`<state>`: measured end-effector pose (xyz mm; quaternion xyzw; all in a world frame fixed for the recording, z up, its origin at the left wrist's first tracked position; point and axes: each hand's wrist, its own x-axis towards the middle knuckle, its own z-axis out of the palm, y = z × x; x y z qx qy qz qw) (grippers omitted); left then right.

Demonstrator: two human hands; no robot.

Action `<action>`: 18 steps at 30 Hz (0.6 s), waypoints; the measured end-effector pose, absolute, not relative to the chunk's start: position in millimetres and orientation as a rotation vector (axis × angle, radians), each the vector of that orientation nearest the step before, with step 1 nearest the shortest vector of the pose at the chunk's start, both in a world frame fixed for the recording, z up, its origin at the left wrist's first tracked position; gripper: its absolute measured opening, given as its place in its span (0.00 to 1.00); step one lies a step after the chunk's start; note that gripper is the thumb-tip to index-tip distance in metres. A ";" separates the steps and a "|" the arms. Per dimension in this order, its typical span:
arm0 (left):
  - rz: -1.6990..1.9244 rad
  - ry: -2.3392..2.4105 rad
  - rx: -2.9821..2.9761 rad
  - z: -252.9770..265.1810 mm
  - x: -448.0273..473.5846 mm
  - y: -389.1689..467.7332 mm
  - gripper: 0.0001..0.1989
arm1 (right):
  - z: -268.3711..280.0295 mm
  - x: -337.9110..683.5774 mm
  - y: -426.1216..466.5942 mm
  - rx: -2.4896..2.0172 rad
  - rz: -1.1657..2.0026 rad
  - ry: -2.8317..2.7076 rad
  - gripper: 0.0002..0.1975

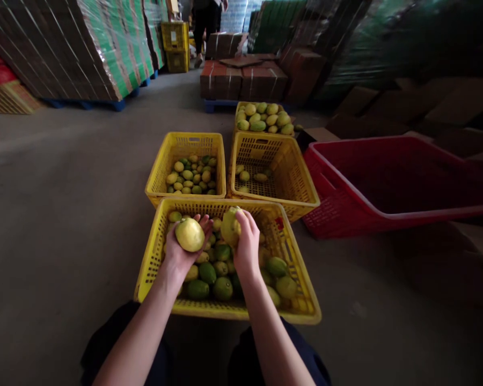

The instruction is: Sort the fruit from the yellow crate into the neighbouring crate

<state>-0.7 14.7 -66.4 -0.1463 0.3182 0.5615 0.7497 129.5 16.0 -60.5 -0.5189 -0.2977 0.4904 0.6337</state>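
Note:
On the upturned palm of my left hand rests a round pale-yellow lemon, its fingers partly stretched out behind it. My right hand grips a second, yellow-green lemon between thumb and fingers. Both hands are above a yellow plastic crate between my legs, which holds several green and yellow lemons, such as a green lemon near its front wall. My hands and forearms hide part of its contents.
Behind stand a yellow crate of smaller lemons, another crate with a few lemons, and a full crate. A large red basket is at right. Strapped cartons, wrapped pallets and a person's legs appear farther back.

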 end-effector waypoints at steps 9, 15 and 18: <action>1.327 0.823 -0.339 -67.6 8.4 14.1 0.09 | -76.8 117.5 3.1 -1.167 0.578 -1.944 0.38; 1.422 0.852 -0.159 -61.9 7.6 13.3 0.08 | -76.6 115.5 5.5 -0.953 0.537 -2.035 0.33; 1.349 0.829 -0.117 -58.3 6.4 16.0 0.15 | -67.0 116.6 2.7 -0.891 0.561 -1.969 0.31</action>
